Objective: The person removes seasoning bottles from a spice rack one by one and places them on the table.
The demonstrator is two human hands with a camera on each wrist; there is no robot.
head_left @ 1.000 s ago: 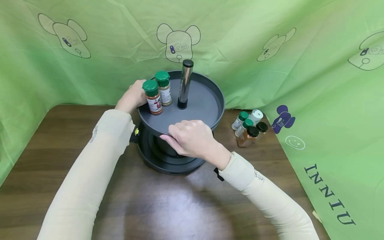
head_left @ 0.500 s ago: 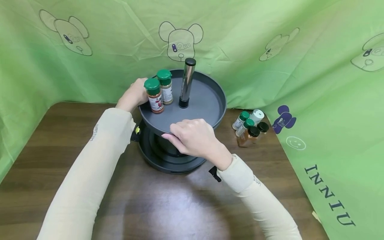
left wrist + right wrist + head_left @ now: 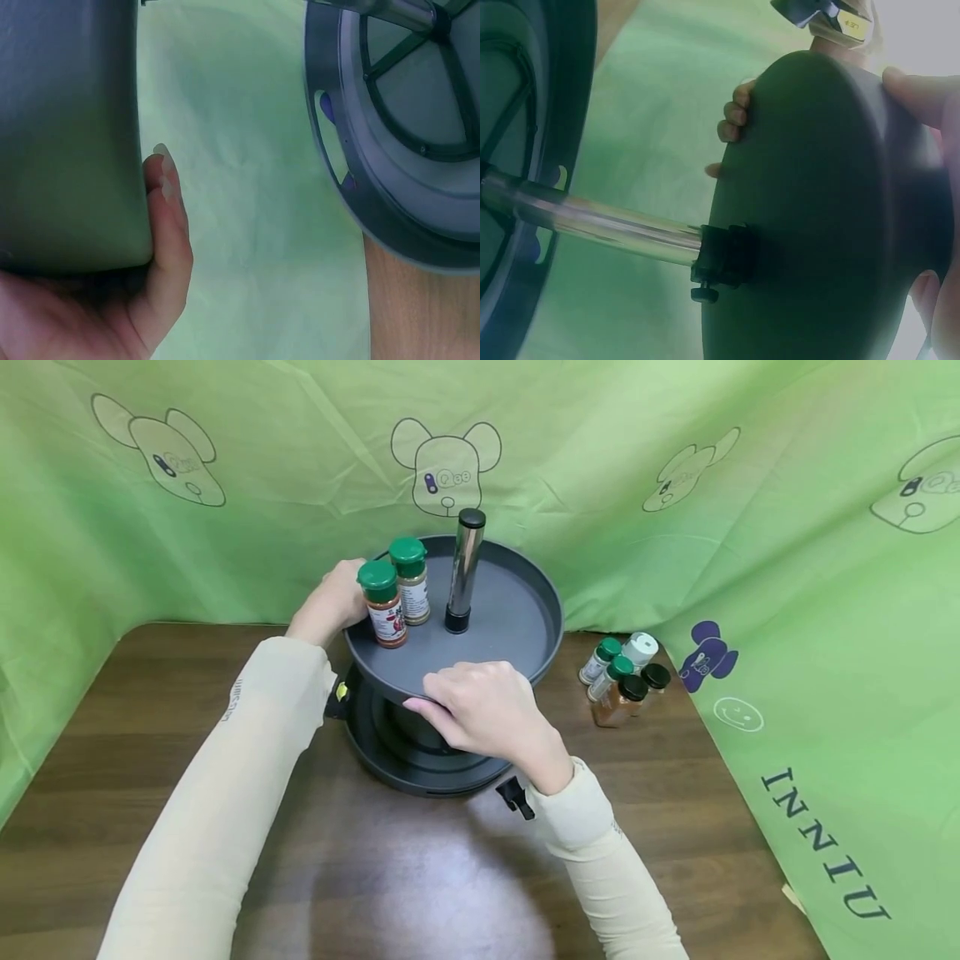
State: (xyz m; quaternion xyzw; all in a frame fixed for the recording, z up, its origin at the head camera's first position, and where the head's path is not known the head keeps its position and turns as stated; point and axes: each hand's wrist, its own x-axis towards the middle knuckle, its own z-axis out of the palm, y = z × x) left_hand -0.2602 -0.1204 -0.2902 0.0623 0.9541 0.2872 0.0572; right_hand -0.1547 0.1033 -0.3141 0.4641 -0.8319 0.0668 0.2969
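A grey two-tier turntable rack stands on the table. My left hand (image 3: 333, 602) grips the left rim of its upper tray (image 3: 517, 593); in the right wrist view its fingertips (image 3: 735, 120) curl against the underside. My right hand (image 3: 487, 710) holds the front rim, thumb pointing left along the edge. On the tray's left side stand two green-capped spice bottles, a red one (image 3: 387, 618) and a pale one (image 3: 414, 597). A shiny pole (image 3: 465, 568) rises from the tray. Below, the pole (image 3: 622, 229) meets a black collar with a knob (image 3: 705, 292). The lower tray (image 3: 390, 768) is partly hidden.
Several spice jars (image 3: 617, 681) with green, white and black caps stand together at the table's right. A green cloth (image 3: 300, 460) hangs close behind the rack and along the right side. The wooden table (image 3: 150, 718) extends in front.
My right forearm and sleeve have swung left, turning the wrist, while the right hand keeps its grip on the rim. The left hand, tray and bottles hold nearly the same place.
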